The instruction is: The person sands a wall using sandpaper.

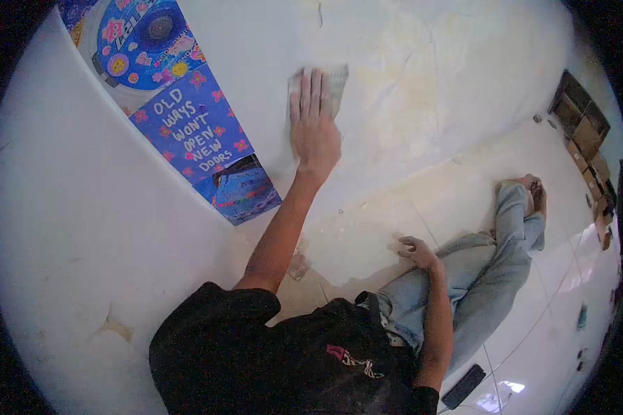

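Observation:
My left hand (315, 131) lies flat, fingers stretched, on a greyish sheet of sandpaper (338, 81) against the white wall (387, 83). The fingers and the sheet's edges are slightly blurred. Parts of the sheet show to both sides of my fingers; the rest is hidden under them. Lower down, my right hand (417, 252) hovers or rests by my thigh in light blue jeans (464, 277). Its fingers are loosely bent and apart, with nothing visible in them. Whitish dust seems to cover those fingers.
Blue posters (187, 128) with flowers and lettering hang left of my left hand. A brownish flat piece (300, 265) lies near my left forearm. On the tiled floor (533, 339) there is a dark phone-like object (464, 386). Cardboard boxes (588, 149) stand at the far right.

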`<state>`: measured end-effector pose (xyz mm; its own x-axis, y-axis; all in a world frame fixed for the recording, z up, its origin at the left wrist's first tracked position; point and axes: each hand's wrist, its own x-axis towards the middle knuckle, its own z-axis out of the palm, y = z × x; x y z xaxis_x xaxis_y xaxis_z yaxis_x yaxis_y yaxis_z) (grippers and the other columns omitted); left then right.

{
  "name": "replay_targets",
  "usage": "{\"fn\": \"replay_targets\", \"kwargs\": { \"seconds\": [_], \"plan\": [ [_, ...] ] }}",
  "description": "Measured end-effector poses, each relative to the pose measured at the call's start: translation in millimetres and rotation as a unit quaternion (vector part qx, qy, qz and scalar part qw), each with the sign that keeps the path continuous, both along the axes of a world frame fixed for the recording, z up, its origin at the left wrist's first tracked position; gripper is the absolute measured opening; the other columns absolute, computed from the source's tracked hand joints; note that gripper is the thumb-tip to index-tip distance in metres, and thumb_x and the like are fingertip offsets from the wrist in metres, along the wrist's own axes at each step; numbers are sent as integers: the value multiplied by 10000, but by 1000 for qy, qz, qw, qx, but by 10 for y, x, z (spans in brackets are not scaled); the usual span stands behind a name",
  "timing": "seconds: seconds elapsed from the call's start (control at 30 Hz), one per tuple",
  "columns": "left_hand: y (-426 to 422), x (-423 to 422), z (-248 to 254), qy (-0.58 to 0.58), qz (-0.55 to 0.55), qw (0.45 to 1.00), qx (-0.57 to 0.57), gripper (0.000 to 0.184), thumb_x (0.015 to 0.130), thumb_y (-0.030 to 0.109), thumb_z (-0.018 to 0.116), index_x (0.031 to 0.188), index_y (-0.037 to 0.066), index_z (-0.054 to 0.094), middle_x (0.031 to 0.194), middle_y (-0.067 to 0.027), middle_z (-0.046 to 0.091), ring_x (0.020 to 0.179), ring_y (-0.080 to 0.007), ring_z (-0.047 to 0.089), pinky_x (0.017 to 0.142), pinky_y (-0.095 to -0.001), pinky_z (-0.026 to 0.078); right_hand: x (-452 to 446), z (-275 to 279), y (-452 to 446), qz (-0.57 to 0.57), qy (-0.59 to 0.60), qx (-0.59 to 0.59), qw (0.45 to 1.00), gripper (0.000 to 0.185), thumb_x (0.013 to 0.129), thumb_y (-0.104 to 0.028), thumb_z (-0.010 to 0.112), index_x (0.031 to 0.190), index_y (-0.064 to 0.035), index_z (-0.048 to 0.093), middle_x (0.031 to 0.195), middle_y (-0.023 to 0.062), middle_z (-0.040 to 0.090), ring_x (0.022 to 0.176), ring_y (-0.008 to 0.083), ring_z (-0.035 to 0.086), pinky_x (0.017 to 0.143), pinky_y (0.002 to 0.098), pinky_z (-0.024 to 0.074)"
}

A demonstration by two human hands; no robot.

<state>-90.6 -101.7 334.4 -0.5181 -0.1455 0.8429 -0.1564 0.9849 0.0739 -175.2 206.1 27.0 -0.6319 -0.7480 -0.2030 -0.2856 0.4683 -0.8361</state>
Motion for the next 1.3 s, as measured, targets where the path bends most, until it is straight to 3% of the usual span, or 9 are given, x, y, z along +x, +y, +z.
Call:
{"fn": "replay_targets", "kwargs": {
  "seconds": [0.13,0.23,0.37,0.43,0.47,0.7,1.0,1.2,1.3],
  "plan": [
    [-102,160,-819,-20,86,996,-1,745,779,-14,509,1488,-27,281,1572,-167,258,1486,-314,149,1189,-487,136,13,54,28,21,-1,-9,1000,545,839,-238,752,1295,-7,563,1285,163,599,1104,267,611,883,378,529],
    [-149,92,-812,12,100,995,-24,740,773,-14,523,1478,-29,299,1564,-165,277,1480,-318,169,1182,-494,158,83,177,6,-35,-56,32,997,537,799,-257,769,1258,-39,595,1273,139,621,1099,274,636,888,407,541],
    [20,-83,165,7,59,998,25,770,775,-48,520,1500,-4,263,1595,-152,195,1487,-354,103,1202,-500,86,17,-91,25,-15,-44,3,999,545,807,-263,762,1271,-39,584,1264,140,625,1076,276,645,884,407,542],
    [14,-181,420,70,33,996,-36,770,771,-51,527,1496,-3,272,1591,-144,208,1483,-357,114,1207,-489,95,23,0,30,-16,-26,-7,1000,546,814,-269,753,1276,-37,578,1255,137,632,1071,286,645,885,399,541],
    [10,-134,354,63,36,997,-35,770,771,-51,527,1496,-3,272,1591,-144,208,1483,-357,114,1207,-489,95,118,287,-3,-15,-69,4,998,539,857,-259,728,1300,1,563,1279,161,605,1090,281,619,893,381,530],
    [-18,153,-576,-9,103,994,-21,740,771,-3,532,1476,-21,308,1556,-174,285,1477,-322,170,1206,-452,106,84,183,30,-2,-13,4,1000,523,853,-244,728,1286,4,572,1271,158,612,1104,278,613,906,368,527],
    [14,-96,276,42,58,997,-25,797,809,13,553,1525,13,201,1602,-141,179,1494,-334,73,1198,-514,87,60,133,8,-6,-17,9,1000,482,861,-215,721,1274,-11,584,1264,146,617,1103,251,613,902,368,522],
    [-103,98,-445,-27,111,993,-25,818,810,35,572,1531,25,186,1609,-132,160,1496,-326,68,1201,-506,92,50,133,-11,-21,-17,33,999,475,867,-222,717,1272,-11,586,1273,135,609,1126,244,598,904,376,520],
    [-58,138,-538,-45,114,992,-2,809,819,40,566,1532,28,183,1610,-138,151,1495,-330,71,1202,-501,93,52,171,15,-55,-100,37,993,480,863,-217,721,1275,-13,584,1278,134,607,1156,257,580,927,389,507]
  ]
}}
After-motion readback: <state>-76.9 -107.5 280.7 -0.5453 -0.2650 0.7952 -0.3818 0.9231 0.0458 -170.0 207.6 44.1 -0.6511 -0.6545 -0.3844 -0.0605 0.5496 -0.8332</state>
